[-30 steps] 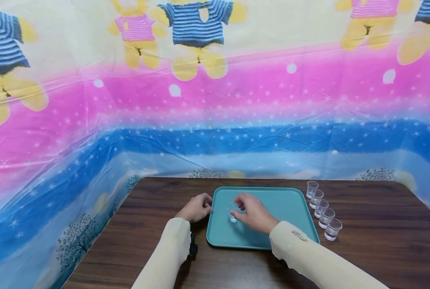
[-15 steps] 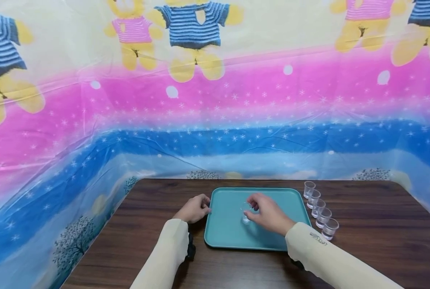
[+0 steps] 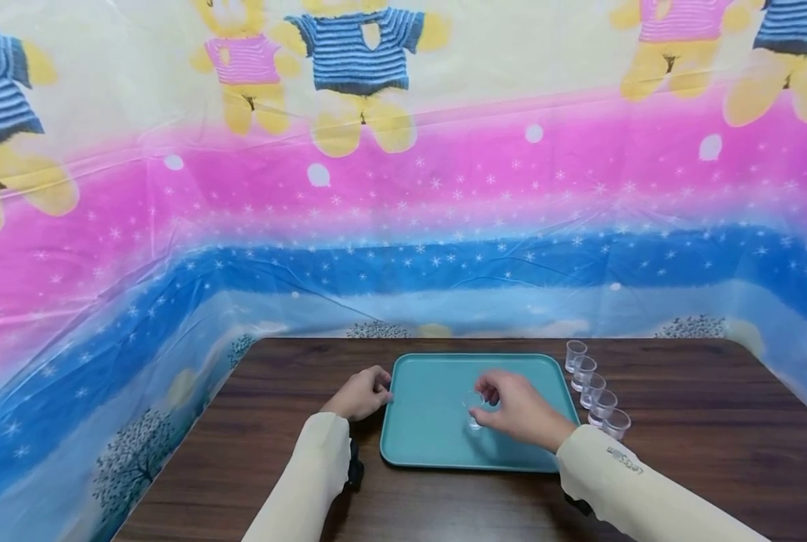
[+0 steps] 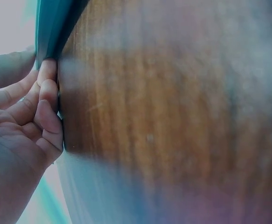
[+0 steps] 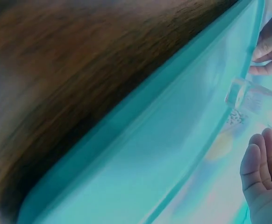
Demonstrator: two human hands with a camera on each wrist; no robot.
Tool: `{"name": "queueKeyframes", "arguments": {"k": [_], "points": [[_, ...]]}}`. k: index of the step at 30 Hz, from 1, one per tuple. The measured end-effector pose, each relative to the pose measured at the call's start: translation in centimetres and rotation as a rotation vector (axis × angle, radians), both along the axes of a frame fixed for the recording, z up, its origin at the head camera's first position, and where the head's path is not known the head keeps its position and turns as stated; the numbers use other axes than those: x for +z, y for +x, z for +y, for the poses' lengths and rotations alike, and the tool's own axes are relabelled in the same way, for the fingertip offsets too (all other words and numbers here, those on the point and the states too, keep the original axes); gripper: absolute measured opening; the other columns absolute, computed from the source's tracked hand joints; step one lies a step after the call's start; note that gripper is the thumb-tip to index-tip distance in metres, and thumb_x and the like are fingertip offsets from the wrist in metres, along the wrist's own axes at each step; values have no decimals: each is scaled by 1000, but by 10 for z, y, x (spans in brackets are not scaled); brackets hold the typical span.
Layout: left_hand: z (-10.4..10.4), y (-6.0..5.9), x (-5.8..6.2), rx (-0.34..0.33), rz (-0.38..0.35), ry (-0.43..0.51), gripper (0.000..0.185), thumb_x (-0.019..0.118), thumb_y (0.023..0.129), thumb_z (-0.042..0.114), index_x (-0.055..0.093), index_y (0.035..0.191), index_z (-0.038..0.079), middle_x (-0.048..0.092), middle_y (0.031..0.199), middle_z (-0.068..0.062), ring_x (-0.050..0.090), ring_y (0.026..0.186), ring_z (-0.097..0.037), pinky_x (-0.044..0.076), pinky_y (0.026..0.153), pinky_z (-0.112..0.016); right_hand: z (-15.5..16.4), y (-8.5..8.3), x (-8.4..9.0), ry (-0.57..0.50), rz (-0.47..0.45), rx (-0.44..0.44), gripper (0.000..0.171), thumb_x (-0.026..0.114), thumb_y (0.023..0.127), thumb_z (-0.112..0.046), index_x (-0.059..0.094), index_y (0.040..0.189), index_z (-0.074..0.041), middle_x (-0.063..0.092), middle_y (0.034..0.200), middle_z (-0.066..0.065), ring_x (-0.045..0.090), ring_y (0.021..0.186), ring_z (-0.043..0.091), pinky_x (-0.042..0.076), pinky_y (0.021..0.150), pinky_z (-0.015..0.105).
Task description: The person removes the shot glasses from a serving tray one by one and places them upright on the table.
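Observation:
In the head view my right hand [image 3: 522, 410] pinches a small clear shot glass [image 3: 474, 412] between thumb and fingers, upright over the middle of the teal tray [image 3: 424, 444]. The right wrist view shows the clear glass [image 5: 255, 100] close to the curled fingers; whether its base touches the tray cannot be told. At the tray's left edge is my left hand [image 3: 361, 394]. The left wrist view shows that hand [image 4: 19, 121] with the thumb on one side of the teal rim [image 4: 52, 28] and curled fingers against the other, gripping it.
Several more clear shot glasses [image 3: 593, 391] stand in a slanting row along the tray's right side, near the right forearm. All rest on a dark wooden table [image 3: 288, 384]. A patterned cloth [image 3: 403, 263] hangs behind it.
My right hand has carried the shot glass rightward across the tray, from its left part to the middle. The left hand stays at the rim. The head view has shifted slightly.

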State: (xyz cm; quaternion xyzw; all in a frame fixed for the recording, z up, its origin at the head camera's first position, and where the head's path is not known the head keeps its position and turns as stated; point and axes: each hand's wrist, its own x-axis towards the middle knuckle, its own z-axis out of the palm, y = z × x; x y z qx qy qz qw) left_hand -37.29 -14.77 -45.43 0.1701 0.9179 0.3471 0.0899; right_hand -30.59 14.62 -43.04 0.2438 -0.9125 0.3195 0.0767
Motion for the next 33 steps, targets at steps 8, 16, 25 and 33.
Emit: {"name": "queueKeyframes", "arguments": {"k": [8,16,25,33], "points": [[0,0,0,3,-5,0,28,59,94,10,52,120,1,56,89,-5,54,77,-17,45,69,-36,22,14,19,34,-28,-4,21,75,81,-22,62,96,-14,59,86,-2,55,78,13,47,66,29],[0,1,-1,-11,5,3,28,59,94,10,52,119,0,55,89,-6,53,75,-18,44,67,-36,53,33,31,96,20,-14,21,77,79,-23,62,93,-18,56,83,-10,56,75,12,47,65,28],[2,2,1,-4,7,-1,28,59,94,10,52,119,-1,54,89,-6,52,75,-18,43,67,-36,88,55,37,126,32,-56,22,77,79,-22,62,94,-17,56,81,-9,55,72,8,47,62,25],[2,1,1,4,9,-2,28,59,94,10,52,119,0,54,87,-6,51,73,-19,43,65,-35,114,73,23,109,85,-68,23,79,75,-19,63,91,-15,56,77,-12,54,68,4,46,58,24]]}}
